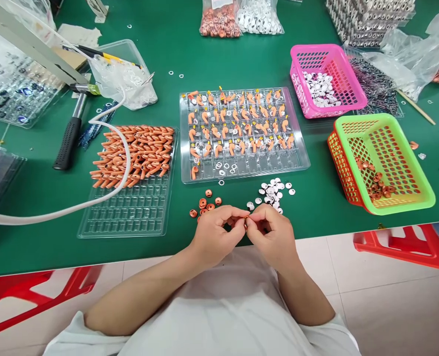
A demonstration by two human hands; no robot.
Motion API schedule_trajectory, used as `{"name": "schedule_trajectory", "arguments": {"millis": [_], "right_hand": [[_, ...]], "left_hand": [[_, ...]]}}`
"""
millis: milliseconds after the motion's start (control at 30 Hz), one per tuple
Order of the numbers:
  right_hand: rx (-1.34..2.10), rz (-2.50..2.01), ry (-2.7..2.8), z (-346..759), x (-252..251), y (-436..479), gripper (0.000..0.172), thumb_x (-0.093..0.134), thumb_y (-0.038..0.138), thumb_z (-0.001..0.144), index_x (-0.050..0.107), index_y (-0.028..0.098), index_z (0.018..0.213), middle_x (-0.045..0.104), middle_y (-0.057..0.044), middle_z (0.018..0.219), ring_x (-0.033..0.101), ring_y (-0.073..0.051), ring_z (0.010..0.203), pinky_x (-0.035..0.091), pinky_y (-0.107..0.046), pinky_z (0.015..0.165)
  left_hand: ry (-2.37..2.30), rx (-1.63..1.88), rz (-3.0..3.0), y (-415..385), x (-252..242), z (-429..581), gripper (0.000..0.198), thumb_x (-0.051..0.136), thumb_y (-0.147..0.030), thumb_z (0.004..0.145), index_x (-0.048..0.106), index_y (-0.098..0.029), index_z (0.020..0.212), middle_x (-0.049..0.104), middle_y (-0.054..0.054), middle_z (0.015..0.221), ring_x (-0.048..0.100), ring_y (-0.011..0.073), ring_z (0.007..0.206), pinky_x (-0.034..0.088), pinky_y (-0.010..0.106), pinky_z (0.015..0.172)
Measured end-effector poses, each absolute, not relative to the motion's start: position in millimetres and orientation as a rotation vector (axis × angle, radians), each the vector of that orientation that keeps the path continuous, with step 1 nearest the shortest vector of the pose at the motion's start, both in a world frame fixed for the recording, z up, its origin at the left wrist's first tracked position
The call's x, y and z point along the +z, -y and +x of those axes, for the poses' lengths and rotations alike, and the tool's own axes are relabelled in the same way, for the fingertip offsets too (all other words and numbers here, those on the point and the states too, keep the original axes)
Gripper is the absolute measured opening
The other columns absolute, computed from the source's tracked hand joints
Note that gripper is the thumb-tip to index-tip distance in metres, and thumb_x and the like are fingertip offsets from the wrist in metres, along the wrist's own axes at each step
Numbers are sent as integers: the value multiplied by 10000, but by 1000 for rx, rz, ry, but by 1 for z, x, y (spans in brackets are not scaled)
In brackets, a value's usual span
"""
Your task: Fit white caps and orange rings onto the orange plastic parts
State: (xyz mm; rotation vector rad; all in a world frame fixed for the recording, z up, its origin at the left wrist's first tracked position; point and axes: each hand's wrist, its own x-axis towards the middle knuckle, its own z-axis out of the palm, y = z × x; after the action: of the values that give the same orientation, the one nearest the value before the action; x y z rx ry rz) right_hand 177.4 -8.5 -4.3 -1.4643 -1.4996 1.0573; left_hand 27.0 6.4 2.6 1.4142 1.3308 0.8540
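Note:
At the table's front edge my left hand [219, 233] and my right hand [274, 235] meet, fingertips pinched together. Between them is a small copper-coloured part [246, 221], mostly covered by the fingers. Several round copper-coloured caps with a centre hole [203, 203] lie just beyond my left hand. Beyond the right one is a loose pile of white discs [272, 192], each with a dark spot or hole. Farther back, a clear compartment tray [301, 160] carries rows of curved orange pieces with yellow tips; some white rings [222, 173] lie in its front cells.
A second clear tray [124, 217] at left holds stacked orange tubes [137, 153], crossed by a white hose [127, 163]. Left of it lies a hammer [71, 126]. A pink basket [297, 84] with white discs and a green basket [423, 198] with copper parts stand right.

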Motion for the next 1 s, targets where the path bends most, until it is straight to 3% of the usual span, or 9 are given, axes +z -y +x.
{"name": "schedule_trajectory", "arguments": {"millis": [300,467,600,733,867,1000], "right_hand": [[1014,-1403,1616,181,-4,9,124,558,158,886,530,224,784,558,28,729,505,-107,593,402,-234,523],[1038,-1324,1638,190,6,9,46,591,234,924,608,248,965,662,-9,861,618,-141,707,506,-268,606],[737,-1262,1776,187,1,16,265,703,231,859,589,276,1094,706,-36,930,656,-187,778,536,-312,609],[590,-1250,1783,180,-5,20,243,625,125,893,594,272,1084,713,-52,928,665,-193,803,555,-326,631],[699,-1311,1683,180,-3,20,177,592,117,907,615,265,1002,698,-32,886,644,-165,728,551,-311,633],[905,-1324,1543,183,-1,21,154,590,147,915,641,264,1001,703,-34,926,668,-172,809,564,-308,680]], "left_hand": [[-1305,793,1310,-12,11,24,160,606,-149,754,749,-155,825,752,44,716,690,158,628,551,233,573],[-1263,827,1084,-19,19,22,133,639,-174,737,740,-147,818,749,45,716,716,174,662,587,261,631],[-1290,847,1001,-21,22,24,116,667,-176,714,744,-150,797,762,48,730,719,167,662,587,241,616],[-1255,882,958,-21,22,28,114,681,-190,719,756,-147,794,772,61,778,734,170,688,605,245,641],[-1242,905,968,-19,19,31,127,694,-196,733,767,-143,822,783,72,825,748,183,716,622,265,669],[-1244,919,1007,-17,17,31,134,693,-195,756,773,-145,853,797,69,842,758,190,743,630,273,699]]}}
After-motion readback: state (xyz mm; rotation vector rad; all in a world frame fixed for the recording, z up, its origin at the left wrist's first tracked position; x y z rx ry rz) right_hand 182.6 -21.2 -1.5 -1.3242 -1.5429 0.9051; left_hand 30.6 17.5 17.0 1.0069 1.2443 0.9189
